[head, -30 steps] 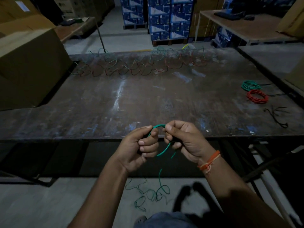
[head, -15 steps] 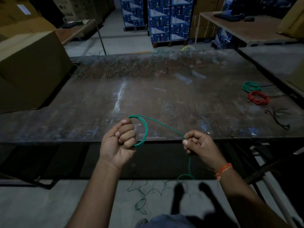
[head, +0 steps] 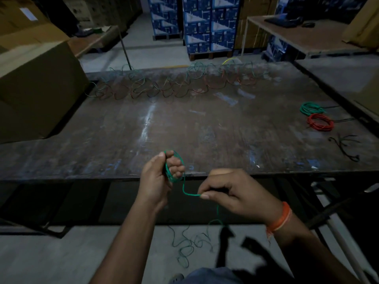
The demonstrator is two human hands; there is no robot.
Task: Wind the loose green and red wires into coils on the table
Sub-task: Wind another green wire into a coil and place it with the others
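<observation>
My left hand [head: 159, 175] grips a small coil of green wire [head: 180, 177] at the table's near edge. The wire runs from the coil to my right hand [head: 227, 193], which pinches it between thumb and fingers. Below my right hand the loose tail of the green wire [head: 188, 247] hangs to the floor in tangled loops. A row of loose green and red wires [head: 174, 85] lies along the far side of the dark table [head: 205, 130]. A finished green coil [head: 310, 108] and a red coil [head: 320, 122] lie at the table's right.
A large cardboard box [head: 34, 87] sits on the table's far left. A thin black wire piece [head: 346, 147] lies near the right front corner. Blue stacked cartons [head: 209, 23] and another table [head: 307, 35] stand behind.
My right hand has swung back in toward the left hand, laying another turn on the coil. The slack between the hands is shorter, and the tail on the floor has shifted.
</observation>
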